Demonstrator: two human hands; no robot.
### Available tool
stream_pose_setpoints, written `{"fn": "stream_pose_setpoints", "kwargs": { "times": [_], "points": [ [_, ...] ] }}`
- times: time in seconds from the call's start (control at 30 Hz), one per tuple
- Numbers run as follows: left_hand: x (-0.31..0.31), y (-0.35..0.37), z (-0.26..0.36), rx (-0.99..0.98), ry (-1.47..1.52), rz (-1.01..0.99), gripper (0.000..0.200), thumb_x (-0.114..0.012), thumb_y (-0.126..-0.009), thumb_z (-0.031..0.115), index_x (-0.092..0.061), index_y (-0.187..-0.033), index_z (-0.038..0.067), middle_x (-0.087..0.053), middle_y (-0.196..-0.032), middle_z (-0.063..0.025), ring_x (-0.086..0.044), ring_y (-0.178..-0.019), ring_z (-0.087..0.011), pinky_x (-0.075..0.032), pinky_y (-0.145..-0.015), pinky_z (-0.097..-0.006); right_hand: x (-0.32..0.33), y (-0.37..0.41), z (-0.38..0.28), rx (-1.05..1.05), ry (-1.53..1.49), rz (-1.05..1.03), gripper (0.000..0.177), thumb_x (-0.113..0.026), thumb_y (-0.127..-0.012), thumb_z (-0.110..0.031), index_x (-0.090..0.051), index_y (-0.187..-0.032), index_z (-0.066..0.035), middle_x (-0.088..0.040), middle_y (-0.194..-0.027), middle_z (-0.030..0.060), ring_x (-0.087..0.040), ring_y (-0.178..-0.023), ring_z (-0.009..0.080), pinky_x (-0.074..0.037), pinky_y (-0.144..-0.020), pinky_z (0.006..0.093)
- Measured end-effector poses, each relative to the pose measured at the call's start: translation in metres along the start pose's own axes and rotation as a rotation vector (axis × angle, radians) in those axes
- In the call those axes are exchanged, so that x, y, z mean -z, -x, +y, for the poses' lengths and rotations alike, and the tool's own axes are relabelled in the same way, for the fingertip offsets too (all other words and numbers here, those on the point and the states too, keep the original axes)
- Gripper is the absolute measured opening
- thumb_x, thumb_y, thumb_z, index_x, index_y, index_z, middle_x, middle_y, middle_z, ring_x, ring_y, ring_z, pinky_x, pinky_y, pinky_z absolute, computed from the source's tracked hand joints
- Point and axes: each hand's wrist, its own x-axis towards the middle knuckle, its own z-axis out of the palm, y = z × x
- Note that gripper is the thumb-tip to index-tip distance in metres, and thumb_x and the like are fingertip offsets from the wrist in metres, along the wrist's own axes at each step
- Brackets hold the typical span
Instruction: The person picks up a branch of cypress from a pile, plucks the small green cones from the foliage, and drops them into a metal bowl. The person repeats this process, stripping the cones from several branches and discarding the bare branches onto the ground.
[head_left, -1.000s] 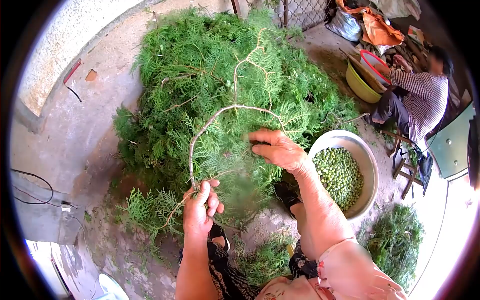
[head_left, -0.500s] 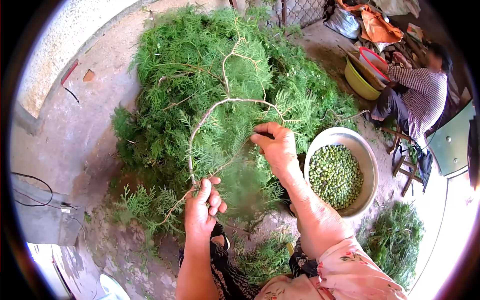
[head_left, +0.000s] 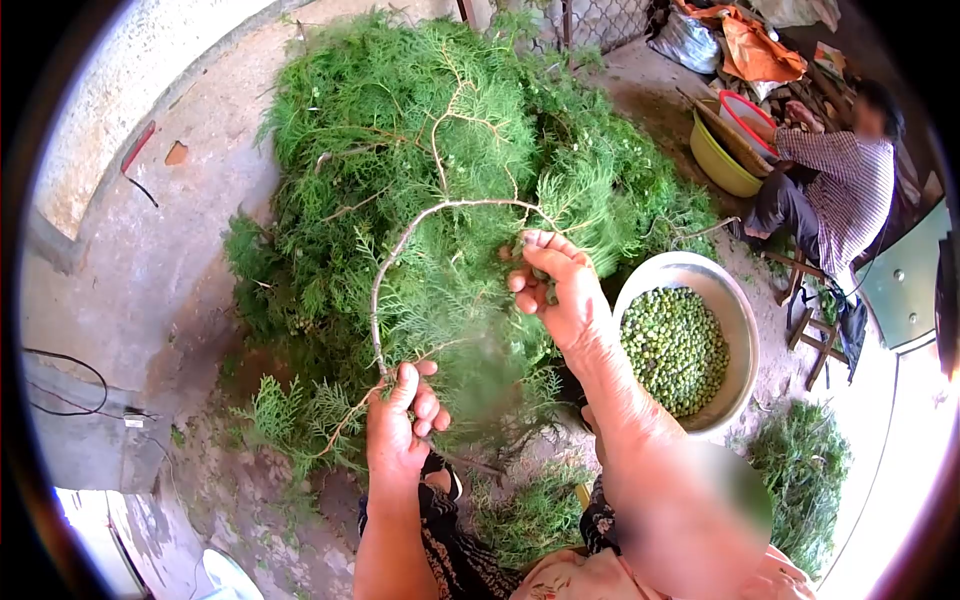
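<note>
A bare, curved brown branch with green leafy ends arches over a big heap of green foliage. My left hand is closed around the branch's lower end. My right hand is up at the branch's right tip, its fingers curled with small green berries between them and the palm. Just right of my right forearm, a metal basin contains a mass of green berries.
At the upper right a person sits on a low stool beside a yellow basin and a red-rimmed one. Cut greenery lies at the lower right. A red-handled tool rests on the left ledge.
My right hand has moved up and slightly right to the branch tip, and berries now show in its curled fingers. The branch has shifted a little left.
</note>
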Motion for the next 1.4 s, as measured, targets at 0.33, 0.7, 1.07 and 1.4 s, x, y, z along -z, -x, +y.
{"fn": "stream_pose_setpoints", "kwargs": {
  "times": [0.33, 0.7, 1.07, 1.4],
  "points": [
    [0.017, -0.006, 0.008, 0.034, 0.112, -0.029, 0.038, -0.056, -0.087, 0.037, -0.052, -0.096, 0.001, -0.039, -0.053, 0.0026, -0.031, -0.041, -0.0080, -0.033, -0.047, -0.0268, 0.015, -0.006, 0.002, -0.108, -0.292, -0.235, 0.021, -0.058, -0.087, -0.023, -0.057, -0.088, -0.002, -0.056, -0.078, 0.0086, -0.043, -0.053, 0.0130, -0.031, -0.040, 0.0232],
    [0.017, -0.007, 0.015, -0.033, 0.165, 0.099, 0.036, -0.055, -0.087, 0.038, -0.051, -0.096, 0.004, -0.031, -0.053, 0.0048, -0.025, -0.043, -0.0072, -0.030, -0.048, -0.0244, 0.021, -0.008, 0.008, -0.099, -0.100, -0.103, 0.023, -0.061, -0.085, -0.016, -0.060, -0.100, 0.002, -0.061, -0.085, 0.0075, -0.061, -0.064, 0.0178, -0.050, -0.048, 0.0274],
    [0.000, -0.017, -0.002, -0.032, 0.203, 0.010, 0.039, -0.072, -0.075, 0.030, -0.055, -0.097, 0.003, -0.048, -0.058, 0.0021, -0.037, -0.042, -0.0058, -0.034, -0.040, -0.0201, -0.019, 0.024, 0.036, -0.244, 0.067, -0.332, 0.024, -0.057, -0.087, -0.007, -0.055, -0.108, 0.006, -0.061, -0.083, 0.0102, -0.062, -0.069, 0.0162, -0.054, -0.060, 0.0275],
    [-0.015, -0.015, -0.002, 0.001, 0.196, 0.124, 0.018, -0.073, -0.075, 0.018, -0.060, -0.082, 0.007, -0.051, -0.058, 0.0016, -0.054, -0.052, -0.0121, -0.041, -0.044, -0.0189, -0.026, 0.035, 0.049, -0.196, 0.222, -0.339, 0.019, -0.056, -0.087, -0.006, -0.059, -0.104, 0.002, -0.064, -0.082, 0.0103, -0.061, -0.061, 0.0137, -0.052, -0.054, 0.0240]
  ]
}}
